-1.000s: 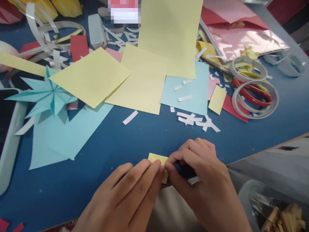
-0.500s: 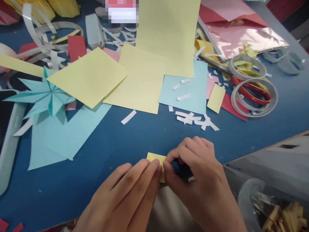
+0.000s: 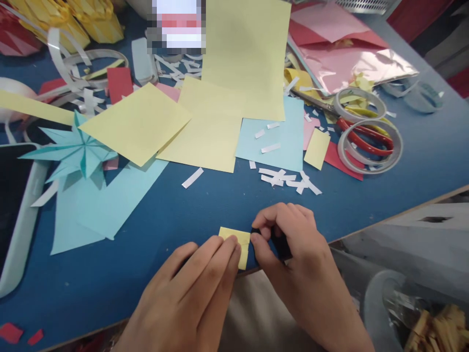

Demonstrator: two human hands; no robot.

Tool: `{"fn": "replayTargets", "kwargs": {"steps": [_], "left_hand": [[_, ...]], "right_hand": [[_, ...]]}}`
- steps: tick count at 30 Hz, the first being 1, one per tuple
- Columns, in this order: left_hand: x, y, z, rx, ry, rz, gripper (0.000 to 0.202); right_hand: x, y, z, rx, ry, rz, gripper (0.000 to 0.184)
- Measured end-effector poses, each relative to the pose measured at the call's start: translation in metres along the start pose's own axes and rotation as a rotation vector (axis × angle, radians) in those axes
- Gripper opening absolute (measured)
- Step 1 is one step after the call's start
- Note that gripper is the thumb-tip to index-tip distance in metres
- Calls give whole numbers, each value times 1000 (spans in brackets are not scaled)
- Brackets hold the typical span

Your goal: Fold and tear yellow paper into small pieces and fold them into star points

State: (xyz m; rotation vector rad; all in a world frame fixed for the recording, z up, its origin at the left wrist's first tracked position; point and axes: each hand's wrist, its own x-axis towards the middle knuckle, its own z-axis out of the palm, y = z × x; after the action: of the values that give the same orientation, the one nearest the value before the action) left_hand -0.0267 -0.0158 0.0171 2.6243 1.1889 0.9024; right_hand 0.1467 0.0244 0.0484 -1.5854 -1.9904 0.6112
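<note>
A small piece of yellow paper (image 3: pixel 234 233) lies near the table's front edge, with a crease or overlapping flap across it. My left hand (image 3: pixel 194 288) rests over its lower left part, fingers together, pressing it to the table. Just beyond the paper's right edge is my right hand (image 3: pixel 293 249), its fingers curled. The thumb and index fingertips are slightly apart beside the paper's corner, and nothing shows between them. Part of the yellow paper is hidden under my left fingers.
Yellow sheets (image 3: pixel 205 127), a blue sheet (image 3: pixel 271 139) and a folded blue paper star (image 3: pixel 83 146) lie farther back. White paper strips (image 3: pixel 280 177) are scattered nearby. To the right are red-handled scissors (image 3: pixel 366 138) and tape rolls (image 3: pixel 399 151). A tablet-like device (image 3: pixel 27 215) lies at left.
My right fingertips have drawn slightly away from the yellow paper's right edge, and more of the paper shows. My left hand still presses it. The camera view has shifted a little.
</note>
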Motion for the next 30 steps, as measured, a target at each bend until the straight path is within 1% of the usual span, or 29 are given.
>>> {"fn": "replayTargets", "kwargs": {"steps": [2,5,8,10,15,19,23,25,30], "left_hand": [[1,2,2,12,15,-17,35],[2,1,0,-3,16,-65,36],[1,-3,-4,11,-36,-3,39],[0,-5,-6,24,-49,31,41],[2,-4,-3,73,6,24,40],[6,-4,-2,85,-26,40,36],[8,-5,-4,99,-55,43,35],[8,-5,-4,95,-50,49,36],[7,-6,-3,101,-42,44,34]], "right_hand": [[-1,0,1,14,4,14,16],[-1,-1,3,-21,2,12,19],[0,-2,4,-60,-6,-24,20],[1,-2,4,-69,-9,-42,19],[1,2,3,-71,-13,-76,15],[0,6,0,14,-9,-79,19],[-2,7,-4,85,-23,-77,17],[-3,7,-5,78,-4,-89,17],[-5,9,-1,50,91,-146,18]]}}
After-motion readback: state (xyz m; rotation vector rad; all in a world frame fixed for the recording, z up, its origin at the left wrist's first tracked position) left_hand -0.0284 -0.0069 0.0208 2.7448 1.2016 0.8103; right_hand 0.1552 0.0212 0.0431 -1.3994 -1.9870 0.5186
